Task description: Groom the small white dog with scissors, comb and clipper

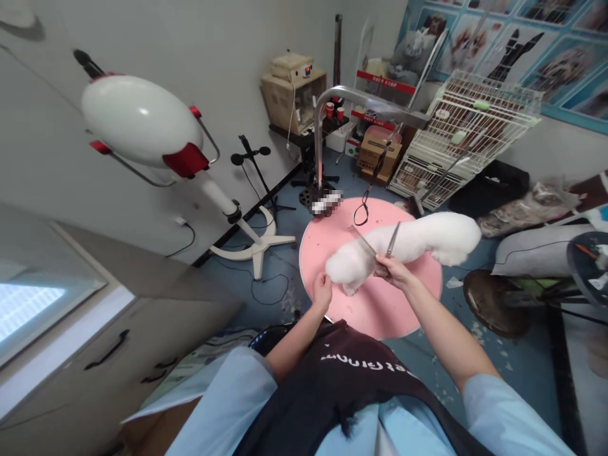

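A white, fluffy dog [408,239] lies or stands lengthwise across the round pink grooming table [327,234]; from above I cannot tell which, and its face does not show. My right hand [394,271] grips a pair of scissors [392,240] over the dog's left part. The blades are spread wide, one pointing up and left across the fur, the other upward. At the dog's left end, my left hand [322,290] has its fingers closed together against the edge of the fur. A black loop [361,214] hangs above the table's far side.
A curved metal arm [319,126] rises behind the table. A white stand dryer [142,120] is on the left, its wheeled base [259,244] on the floor. Wire cages [456,139] stand back right, a round stool [494,304] right. Cut fur and cables lie around.
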Motion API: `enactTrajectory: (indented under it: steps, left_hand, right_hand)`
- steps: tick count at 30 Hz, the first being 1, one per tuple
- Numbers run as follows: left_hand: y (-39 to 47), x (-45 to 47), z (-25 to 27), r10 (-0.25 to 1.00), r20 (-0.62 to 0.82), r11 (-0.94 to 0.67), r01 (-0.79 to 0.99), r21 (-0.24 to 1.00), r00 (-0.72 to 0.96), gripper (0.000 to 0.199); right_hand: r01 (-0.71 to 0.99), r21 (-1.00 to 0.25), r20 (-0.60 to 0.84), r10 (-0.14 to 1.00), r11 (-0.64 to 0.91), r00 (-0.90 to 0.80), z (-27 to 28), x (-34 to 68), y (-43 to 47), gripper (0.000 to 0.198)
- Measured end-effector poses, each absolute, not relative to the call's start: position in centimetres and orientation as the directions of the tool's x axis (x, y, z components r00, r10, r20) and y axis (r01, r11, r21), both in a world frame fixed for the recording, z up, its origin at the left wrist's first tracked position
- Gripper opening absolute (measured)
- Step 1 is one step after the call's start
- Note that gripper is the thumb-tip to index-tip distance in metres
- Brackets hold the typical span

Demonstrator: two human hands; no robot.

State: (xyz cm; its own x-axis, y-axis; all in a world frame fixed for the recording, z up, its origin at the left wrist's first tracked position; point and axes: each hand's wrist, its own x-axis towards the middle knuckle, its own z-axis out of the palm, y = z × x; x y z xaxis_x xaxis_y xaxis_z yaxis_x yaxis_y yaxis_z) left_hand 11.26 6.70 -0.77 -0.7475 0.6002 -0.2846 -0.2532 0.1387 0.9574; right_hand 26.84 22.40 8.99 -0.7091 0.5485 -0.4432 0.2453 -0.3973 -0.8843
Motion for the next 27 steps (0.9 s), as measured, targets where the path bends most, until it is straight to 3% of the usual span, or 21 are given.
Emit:
enactTrajectory:
  steps: [2, 6, 8, 14, 17, 19, 20, 22, 24, 25, 27]
  left_hand:
    - [6.5, 11.3, -0.8, 0.593, -0.278, 0.148, -0.238, 0.960, -0.756, 0.014]
    - [6.2, 11.2, 0.0, 0.591, -0.181, 0.160, -0.105, 0.982, -0.786, 0.014]
    - [6.5, 11.1, 0.7, 0.592, -0.118, 0.160, -0.028, 0.987, -0.797, 0.014]
    - [7.2, 10.2, 2.2, 0.565, -0.061, 0.179, 0.050, 0.983, -0.823, 0.015]
    - [6.6, 10.0, 2.1, 0.539, -0.088, 0.231, 0.047, 0.972, -0.837, 0.014]
    - [6.1, 10.0, 2.0, 0.534, -0.093, 0.249, 0.051, 0.967, -0.841, 0.013]
    - [5.9, 10.0, 2.0, 0.540, -0.084, 0.252, 0.066, 0.965, -0.837, 0.012]
    - [5.5, 9.9, 2.0, 0.553, -0.048, 0.262, 0.119, 0.958, -0.832, 0.011]
    - [5.4, 9.8, 1.9, 0.565, -0.014, 0.282, 0.177, 0.943, -0.825, 0.011]
    - [5.3, 9.7, 1.9, 0.569, -0.003, 0.293, 0.199, 0.935, -0.823, 0.011]
    - [5.3, 9.5, 1.7, 0.570, 0.012, 0.305, 0.225, 0.925, -0.821, 0.012]
  right_hand:
    - [0.253, -0.875, -0.462, 0.557, -0.412, -0.690, 9.1, 26.8, 22.6, 0.051]
    - [0.371, -0.826, -0.528, 0.351, -0.425, -0.774, 10.2, 26.2, 23.4, 0.042]
    - [0.346, -0.816, -0.511, 0.298, -0.464, -0.806, 10.8, 25.9, 24.0, 0.041]
    - [0.175, -0.823, -0.437, 0.405, -0.540, -0.803, 10.8, 26.0, 24.6, 0.056]
    - [0.021, -0.872, -0.333, 0.560, -0.489, -0.758, 11.0, 26.0, 25.5, 0.060]
    - [0.014, -0.902, -0.310, 0.626, -0.432, -0.716, 11.5, 25.6, 26.0, 0.058]
    - [0.106, -0.906, -0.350, 0.588, -0.409, -0.729, 11.8, 25.3, 26.1, 0.056]
    - [0.397, -0.854, -0.505, 0.350, -0.336, -0.789, 12.5, 24.5, 26.2, 0.052]
    - [0.505, -0.818, -0.554, 0.141, -0.276, -0.821, 13.2, 23.9, 26.2, 0.052]
    - [0.458, -0.836, -0.512, 0.131, -0.302, -0.849, 13.6, 23.7, 26.3, 0.054]
    - [0.308, -0.875, -0.416, 0.255, -0.374, -0.873, 14.0, 23.3, 26.4, 0.057]
